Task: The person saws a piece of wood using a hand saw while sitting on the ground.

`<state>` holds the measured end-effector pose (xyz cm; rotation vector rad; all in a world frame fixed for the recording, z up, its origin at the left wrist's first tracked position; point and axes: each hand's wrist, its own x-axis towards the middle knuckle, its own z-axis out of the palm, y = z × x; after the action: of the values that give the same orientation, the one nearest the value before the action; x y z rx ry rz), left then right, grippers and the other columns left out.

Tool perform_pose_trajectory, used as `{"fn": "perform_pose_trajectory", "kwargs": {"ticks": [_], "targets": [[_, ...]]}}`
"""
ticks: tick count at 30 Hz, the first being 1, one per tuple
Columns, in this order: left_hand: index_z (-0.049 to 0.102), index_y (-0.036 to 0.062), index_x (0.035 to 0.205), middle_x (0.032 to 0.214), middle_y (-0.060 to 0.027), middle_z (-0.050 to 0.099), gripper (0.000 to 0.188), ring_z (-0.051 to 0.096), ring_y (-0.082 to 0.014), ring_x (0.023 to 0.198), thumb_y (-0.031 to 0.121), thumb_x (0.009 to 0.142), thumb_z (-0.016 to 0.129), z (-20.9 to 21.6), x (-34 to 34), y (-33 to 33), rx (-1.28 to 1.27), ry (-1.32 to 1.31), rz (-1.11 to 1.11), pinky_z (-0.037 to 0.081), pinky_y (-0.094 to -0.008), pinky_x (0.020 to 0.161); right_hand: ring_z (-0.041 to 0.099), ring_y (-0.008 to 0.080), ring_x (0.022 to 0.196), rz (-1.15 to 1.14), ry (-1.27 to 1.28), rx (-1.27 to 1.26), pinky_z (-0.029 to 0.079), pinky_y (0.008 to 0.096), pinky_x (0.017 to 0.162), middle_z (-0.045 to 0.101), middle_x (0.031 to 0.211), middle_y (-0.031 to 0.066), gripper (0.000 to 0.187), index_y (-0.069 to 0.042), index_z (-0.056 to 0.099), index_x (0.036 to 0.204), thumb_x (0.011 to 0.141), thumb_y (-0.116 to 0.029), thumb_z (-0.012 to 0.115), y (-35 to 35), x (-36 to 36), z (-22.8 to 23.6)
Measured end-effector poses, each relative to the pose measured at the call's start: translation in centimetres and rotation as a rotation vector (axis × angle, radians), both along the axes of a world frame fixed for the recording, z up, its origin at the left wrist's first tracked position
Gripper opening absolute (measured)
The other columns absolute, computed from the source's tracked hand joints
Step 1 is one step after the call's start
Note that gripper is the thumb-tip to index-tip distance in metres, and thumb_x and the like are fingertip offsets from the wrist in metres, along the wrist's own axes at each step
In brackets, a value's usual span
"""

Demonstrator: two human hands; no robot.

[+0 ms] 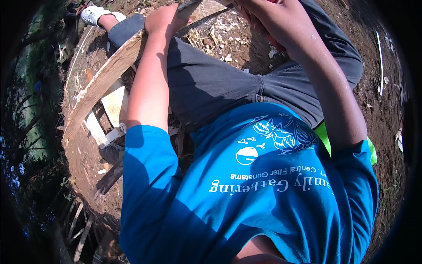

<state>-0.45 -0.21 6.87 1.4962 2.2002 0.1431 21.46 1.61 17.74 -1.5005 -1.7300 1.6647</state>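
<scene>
My left hand (165, 20) is at the top of the head view, its fingers bent around the edge of a long wooden plank (103, 79). The plank runs from the left side up past my left forearm and on toward the upper middle. A dark grey strip (189, 7) lies beside those fingers, and I cannot tell what it is. Over to the right, my right hand (270, 20) is closed near the plank's far end. Bits of red show at its edges, but the top of the picture cuts off what it holds.
Wood chips (215, 37) litter the brown soil between my legs in dark trousers (211, 79). Pale offcuts (115, 105) and a dark timber piece (110, 178) lie to the left. A white clog (92, 15) shows at the upper left, and a thin pale stick (380, 64) at the right.
</scene>
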Motion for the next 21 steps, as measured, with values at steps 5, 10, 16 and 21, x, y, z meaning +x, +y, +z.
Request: {"fn": "perform_pose_trajectory", "kwargs": {"ticks": [5,10,16,21], "targets": [[0.073,0.0193,0.118,0.102,-0.0143,0.076,0.052,0.073,-0.0355,0.097,0.06,0.087,0.068,-6.9,-2.4,-0.7,0.013,0.358,-0.275,0.056,-0.0463,0.081,0.044,0.0022,0.054,-0.12,0.239,-0.013,0.033,0.0218,0.049,0.055,0.064,-0.0074,0.033,-0.003,0.071,0.119,0.103,-0.032,0.067,-1.7,0.7,-0.8],[0.072,0.0188,0.113,0.095,-0.0106,0.077,0.055,0.075,-0.0341,0.089,0.064,0.083,0.075,-8.2,-3.3,-1.7,0.143,0.4,-0.337,0.058,-0.046,0.073,0.044,0.0019,0.054,-0.216,0.256,-0.074,0.031,0.0218,0.048,0.051,0.062,-0.008,0.032,-0.007,0.072,0.099,0.105,-0.037,0.063,-1.6,-0.2,-0.9],[0.075,0.021,0.11,0.099,-0.0096,0.078,0.048,0.075,-0.0326,0.093,0.061,0.082,0.076,-7.5,-2.2,-0.8,0.036,0.423,-0.255,0.058,-0.0459,0.076,0.048,0.0065,0.051,-0.265,0.095,0.016,0.037,0.0256,0.047,0.056,0.062,-0.0038,0.036,-0.007,0.073,0.097,0.101,-0.042,0.065,-0.1,-2.8,-6.1],[0.074,0.0204,0.111,0.101,-0.0096,0.078,0.045,0.075,-0.0311,0.097,0.058,0.087,0.072,-6.6,-1.8,-0.6,0.0,0.45,-0.259,0.058,-0.0469,0.079,0.05,0.0069,0.051,-0.266,0.145,0.022,0.038,0.0264,0.047,0.057,0.061,-0.0031,0.037,-0.009,0.075,0.108,0.099,-0.044,0.067,-0.3,-2.6,-8.4]]}}
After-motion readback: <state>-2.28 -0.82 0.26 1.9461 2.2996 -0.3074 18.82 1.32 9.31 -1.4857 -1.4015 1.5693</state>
